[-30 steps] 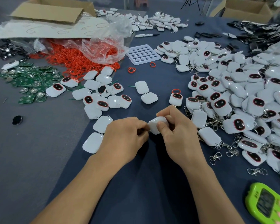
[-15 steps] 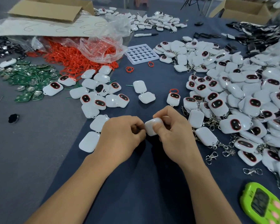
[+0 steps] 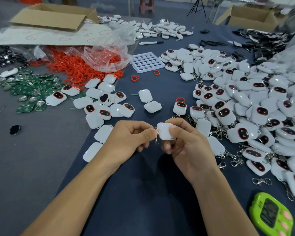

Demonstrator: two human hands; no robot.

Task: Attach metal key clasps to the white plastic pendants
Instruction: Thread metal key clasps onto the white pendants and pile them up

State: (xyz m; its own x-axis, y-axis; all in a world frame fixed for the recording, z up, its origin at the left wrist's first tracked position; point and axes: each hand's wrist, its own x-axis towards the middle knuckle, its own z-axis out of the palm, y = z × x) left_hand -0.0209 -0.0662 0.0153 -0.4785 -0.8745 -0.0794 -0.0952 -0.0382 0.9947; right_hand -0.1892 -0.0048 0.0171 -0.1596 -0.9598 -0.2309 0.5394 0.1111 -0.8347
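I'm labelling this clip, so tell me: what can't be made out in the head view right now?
1. Head view: whether the clasp is hooked onto the pendant; fingers of the left hand cover the joint.
2. Head view: the pendant's other side; the right hand wraps it.
3. Head view: the green timer display; dark, blurred, cut by the bottom edge.
4. Head view: what the far cardboard box holds; its wall hides it.

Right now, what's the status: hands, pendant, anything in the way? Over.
Left hand pinches metal clasp. Right hand grips white pendant, clasp at its corner, joint hidden. Loose pendants close beside both hands.
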